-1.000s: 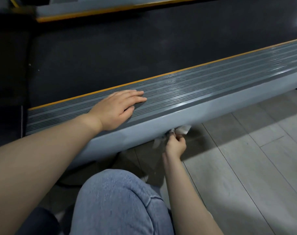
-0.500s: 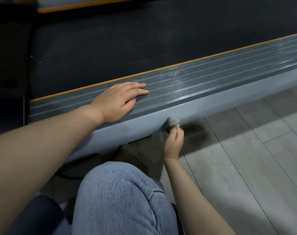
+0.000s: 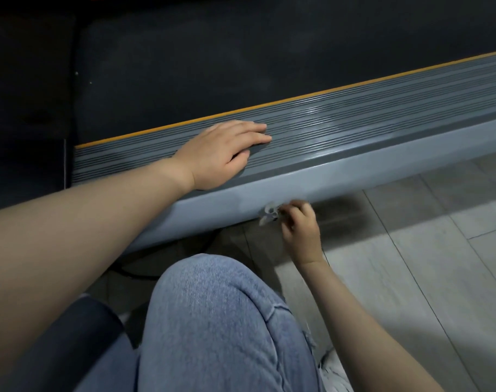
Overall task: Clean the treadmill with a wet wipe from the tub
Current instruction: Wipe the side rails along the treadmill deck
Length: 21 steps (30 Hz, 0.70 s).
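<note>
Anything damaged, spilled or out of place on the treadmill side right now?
Nothing stands out. The left hand rests flat on the ribbed grey side rail; the right hand holds the crumpled white wipe against the smooth blue-grey side panel.

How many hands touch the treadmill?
2. Left hand lies flat on the ribbed side rail; right hand presses a wipe against the rail's lower side.
</note>
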Each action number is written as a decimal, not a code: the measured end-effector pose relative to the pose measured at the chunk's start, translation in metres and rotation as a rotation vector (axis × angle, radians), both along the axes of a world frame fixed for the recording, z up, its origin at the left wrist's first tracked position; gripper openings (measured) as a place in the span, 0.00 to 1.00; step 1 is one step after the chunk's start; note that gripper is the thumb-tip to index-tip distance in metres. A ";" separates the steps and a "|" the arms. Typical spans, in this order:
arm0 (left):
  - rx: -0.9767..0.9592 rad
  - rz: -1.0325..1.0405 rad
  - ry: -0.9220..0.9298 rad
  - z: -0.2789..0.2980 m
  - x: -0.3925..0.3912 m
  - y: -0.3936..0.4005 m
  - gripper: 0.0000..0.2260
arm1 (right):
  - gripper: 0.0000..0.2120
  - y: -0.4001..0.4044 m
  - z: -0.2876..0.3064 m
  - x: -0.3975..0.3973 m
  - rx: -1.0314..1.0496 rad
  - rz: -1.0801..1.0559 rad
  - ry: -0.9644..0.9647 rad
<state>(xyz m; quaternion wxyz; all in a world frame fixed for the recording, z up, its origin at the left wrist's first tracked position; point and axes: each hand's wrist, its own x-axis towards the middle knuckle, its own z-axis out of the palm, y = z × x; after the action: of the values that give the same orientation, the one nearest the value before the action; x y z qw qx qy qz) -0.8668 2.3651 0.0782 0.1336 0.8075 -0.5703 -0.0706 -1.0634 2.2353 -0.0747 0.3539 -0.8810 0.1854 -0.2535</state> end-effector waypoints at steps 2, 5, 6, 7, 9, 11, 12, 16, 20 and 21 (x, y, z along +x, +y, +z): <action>-0.006 0.013 -0.002 0.001 0.000 0.002 0.22 | 0.10 0.011 0.027 0.010 -0.023 0.033 -0.150; -0.077 0.077 -0.033 0.003 -0.004 0.005 0.21 | 0.08 0.026 0.060 0.031 -0.197 0.233 -0.341; -0.089 0.100 -0.028 0.006 -0.005 0.008 0.20 | 0.07 0.027 0.062 0.037 -0.272 0.291 -0.365; -0.081 0.111 -0.008 0.008 -0.006 0.015 0.20 | 0.06 0.026 0.061 0.042 -0.347 0.343 -0.372; 0.001 0.075 -0.005 0.014 -0.003 0.038 0.21 | 0.06 0.016 0.040 0.044 -0.486 0.460 -0.346; 0.096 0.011 -0.076 0.017 0.004 0.073 0.21 | 0.09 0.004 0.017 0.037 -0.611 0.607 -0.202; 0.129 0.007 -0.104 0.018 0.007 0.092 0.22 | 0.11 0.000 0.007 0.033 -0.660 0.662 -0.118; 0.119 0.161 -0.140 0.009 0.013 0.153 0.26 | 0.13 0.006 0.013 0.037 -0.706 0.800 -0.065; 0.012 0.368 -0.076 -0.002 0.014 0.163 0.26 | 0.10 0.041 0.069 0.070 -0.740 0.868 -0.397; -0.004 0.383 -0.037 -0.002 0.015 0.162 0.25 | 0.09 0.045 0.071 0.077 -0.761 0.878 -0.420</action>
<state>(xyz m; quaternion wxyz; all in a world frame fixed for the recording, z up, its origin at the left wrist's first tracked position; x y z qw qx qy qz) -0.8518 2.5275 0.0758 0.1359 0.9020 -0.4087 -0.0278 -0.9868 2.2801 -0.0036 0.1150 -0.8708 -0.3716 -0.3005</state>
